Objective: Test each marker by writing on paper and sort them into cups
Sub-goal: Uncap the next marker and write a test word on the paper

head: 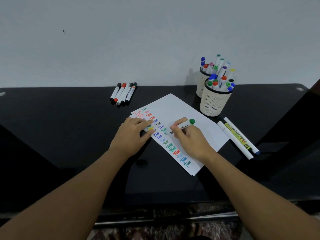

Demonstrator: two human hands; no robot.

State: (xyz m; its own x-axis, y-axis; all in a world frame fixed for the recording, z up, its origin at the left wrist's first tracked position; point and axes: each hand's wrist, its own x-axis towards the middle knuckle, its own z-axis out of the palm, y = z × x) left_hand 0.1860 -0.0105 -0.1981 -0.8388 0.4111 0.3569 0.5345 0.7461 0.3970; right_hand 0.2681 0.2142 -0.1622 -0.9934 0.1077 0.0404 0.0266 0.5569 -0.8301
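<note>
While the black glossy tabletop [69, 129] fills the lower view beneath a pale wall, a white sheet of paper [183, 111] lies slanted near its middle, running from near the far edge down toward the near edge, with a column of small coloured test words along its left side. Two cream slotted cups stand toward the far right corner, touching or nearly so: the nearer cup [213, 103] just off the paper's far right side and the farther cup [201, 84] behind it against the wall, both packed with capped markers. On the paper's left side the left hand [133, 135] rests palm down, fingers fairly straight and pressing the sheet, with something small and yellow-green, perhaps a cap, partly hidden beneath the fingertips. Beside it the right hand [188, 137] grips a white green-capped marker [186, 125] in curled fingers, its dark tip touching the paper among the words. A cluster of five black and red whiteboard markers [123, 94] lies by the far edge, left of the paper. Two long pens [239, 138] lie side by side, right of the paper.
</note>
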